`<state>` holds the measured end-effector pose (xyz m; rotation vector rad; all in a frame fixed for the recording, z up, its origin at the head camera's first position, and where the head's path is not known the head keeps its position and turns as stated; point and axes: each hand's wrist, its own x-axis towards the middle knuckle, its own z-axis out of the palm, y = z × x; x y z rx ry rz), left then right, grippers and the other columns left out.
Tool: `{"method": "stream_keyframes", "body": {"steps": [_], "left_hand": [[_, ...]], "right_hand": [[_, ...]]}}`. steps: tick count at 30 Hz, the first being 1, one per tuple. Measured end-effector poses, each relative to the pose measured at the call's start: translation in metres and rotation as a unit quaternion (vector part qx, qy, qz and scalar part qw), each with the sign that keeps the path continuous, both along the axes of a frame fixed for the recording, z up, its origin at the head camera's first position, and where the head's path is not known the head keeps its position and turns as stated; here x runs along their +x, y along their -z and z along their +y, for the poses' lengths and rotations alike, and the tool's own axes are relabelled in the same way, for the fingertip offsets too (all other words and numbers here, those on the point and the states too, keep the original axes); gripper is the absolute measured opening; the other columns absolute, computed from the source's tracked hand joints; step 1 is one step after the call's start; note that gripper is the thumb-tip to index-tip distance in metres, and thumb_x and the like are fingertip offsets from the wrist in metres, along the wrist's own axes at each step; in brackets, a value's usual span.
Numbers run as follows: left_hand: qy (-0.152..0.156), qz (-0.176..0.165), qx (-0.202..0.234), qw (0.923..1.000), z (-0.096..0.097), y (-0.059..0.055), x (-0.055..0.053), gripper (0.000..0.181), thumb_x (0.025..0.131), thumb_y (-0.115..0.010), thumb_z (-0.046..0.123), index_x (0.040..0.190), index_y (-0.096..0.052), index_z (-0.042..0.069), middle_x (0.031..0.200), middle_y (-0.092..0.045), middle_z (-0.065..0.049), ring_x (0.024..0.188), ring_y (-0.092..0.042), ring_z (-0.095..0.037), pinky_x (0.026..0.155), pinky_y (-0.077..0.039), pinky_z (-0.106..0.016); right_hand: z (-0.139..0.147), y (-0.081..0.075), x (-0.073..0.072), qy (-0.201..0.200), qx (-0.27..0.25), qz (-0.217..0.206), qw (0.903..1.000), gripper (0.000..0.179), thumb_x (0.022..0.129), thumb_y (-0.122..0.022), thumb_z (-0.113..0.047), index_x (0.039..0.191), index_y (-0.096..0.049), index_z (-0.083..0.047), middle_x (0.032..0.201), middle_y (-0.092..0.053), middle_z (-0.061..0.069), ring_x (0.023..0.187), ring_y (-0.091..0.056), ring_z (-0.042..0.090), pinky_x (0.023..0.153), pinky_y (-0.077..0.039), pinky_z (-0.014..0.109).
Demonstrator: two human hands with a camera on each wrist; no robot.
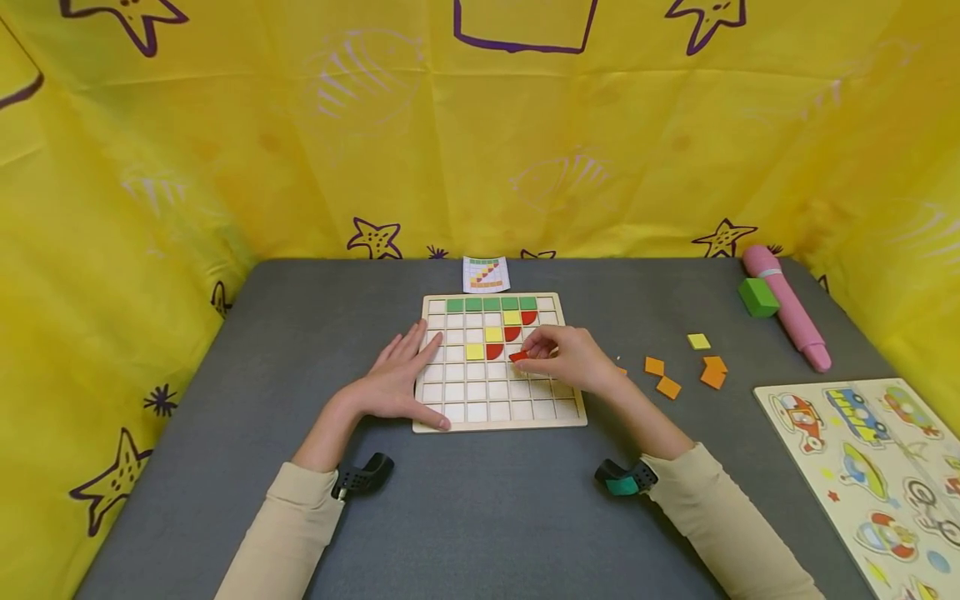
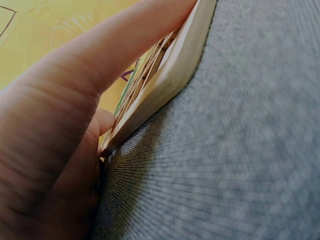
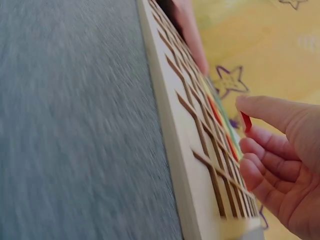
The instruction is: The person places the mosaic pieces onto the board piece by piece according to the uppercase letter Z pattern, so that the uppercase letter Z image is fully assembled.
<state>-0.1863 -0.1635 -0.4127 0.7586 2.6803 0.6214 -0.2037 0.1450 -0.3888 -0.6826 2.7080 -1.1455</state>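
A wooden grid board lies on the grey table. My left hand rests along its left edge, fingers spread and thumb at the near corner. Over the middle of the grid, my right hand pinches a red tile between thumb and fingertip. Green tiles line the top row. Below them, yellow square tiles and red quarter-round tiles sit side by side in a diagonal. A small printed pattern card lies just behind the board.
Several orange tiles and one yellow tile lie right of the board. Farther right are a green block, a pink rod-shaped object and a picture puzzle board. Yellow cloth hangs around the table.
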Motion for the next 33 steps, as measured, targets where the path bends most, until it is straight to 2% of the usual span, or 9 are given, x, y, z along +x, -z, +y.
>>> {"method": "stream_keyframes", "body": {"steps": [8, 13, 17, 20, 26, 33], "left_hand": [[0.002, 0.006, 0.005, 1.0, 0.0, -0.001, 0.001, 0.133, 0.064, -0.077, 0.07, 0.157, -0.007, 0.007, 0.161, 0.013, -0.017, 0.148, 0.01, -0.029, 0.116, 0.001, -0.05], [0.001, 0.005, 0.007, 1.0, 0.0, -0.002, 0.002, 0.132, 0.064, -0.077, 0.07, 0.157, -0.008, 0.006, 0.161, 0.012, -0.017, 0.148, 0.009, -0.03, 0.116, 0.001, -0.051], [0.001, 0.002, 0.007, 1.0, 0.001, -0.003, 0.002, 0.131, 0.065, -0.077, 0.07, 0.157, -0.008, 0.007, 0.161, 0.013, -0.016, 0.148, 0.009, -0.03, 0.116, 0.002, -0.051], [0.002, 0.002, 0.008, 1.0, 0.001, -0.004, 0.002, 0.131, 0.064, -0.077, 0.07, 0.157, -0.008, 0.007, 0.161, 0.013, -0.017, 0.148, 0.009, -0.03, 0.116, 0.001, -0.051], [0.002, 0.002, 0.008, 1.0, 0.001, -0.004, 0.002, 0.131, 0.064, -0.077, 0.069, 0.157, -0.009, 0.007, 0.161, 0.012, -0.017, 0.148, 0.01, -0.03, 0.116, 0.001, -0.051], [0.002, 0.002, 0.01, 0.9999, 0.001, -0.004, 0.002, 0.131, 0.064, -0.077, 0.069, 0.157, -0.009, 0.007, 0.161, 0.012, -0.017, 0.148, 0.009, -0.03, 0.116, 0.001, -0.05]], "right_hand": [[-0.03, 0.004, 0.001, -0.045, 0.007, 0.008, 0.9989, 0.025, 0.079, -0.083, -0.025, 0.093, -0.07, -0.009, 0.081, -0.063, -0.004, 0.075, -0.056, 0.012, 0.069, -0.047, 0.027], [-0.045, 0.008, 0.002, -0.077, 0.023, 0.045, 0.9957, 0.023, 0.08, -0.082, -0.021, 0.097, -0.071, -0.009, 0.081, -0.062, -0.003, 0.074, -0.053, 0.013, 0.068, -0.045, 0.027], [-0.05, 0.009, 0.004, -0.093, 0.025, 0.071, 0.9928, 0.024, 0.082, -0.08, -0.017, 0.104, -0.073, -0.009, 0.088, -0.065, 0.0, 0.078, -0.054, 0.015, 0.071, -0.045, 0.028], [-0.052, 0.008, 0.005, -0.087, 0.025, 0.076, 0.993, 0.024, 0.082, -0.079, -0.015, 0.105, -0.074, -0.009, 0.093, -0.067, 0.0, 0.082, -0.055, 0.016, 0.074, -0.047, 0.029], [-0.052, 0.009, 0.005, -0.053, 0.037, 0.064, 0.9958, 0.016, 0.083, -0.079, -0.016, 0.098, -0.073, -0.011, 0.085, -0.064, -0.002, 0.079, -0.055, 0.016, 0.072, -0.045, 0.03], [-0.053, 0.014, 0.005, -0.059, 0.015, 0.073, 0.9954, 0.013, 0.086, -0.075, -0.011, 0.099, -0.073, -0.009, 0.084, -0.065, -0.004, 0.078, -0.056, 0.015, 0.072, -0.047, 0.028]]}}
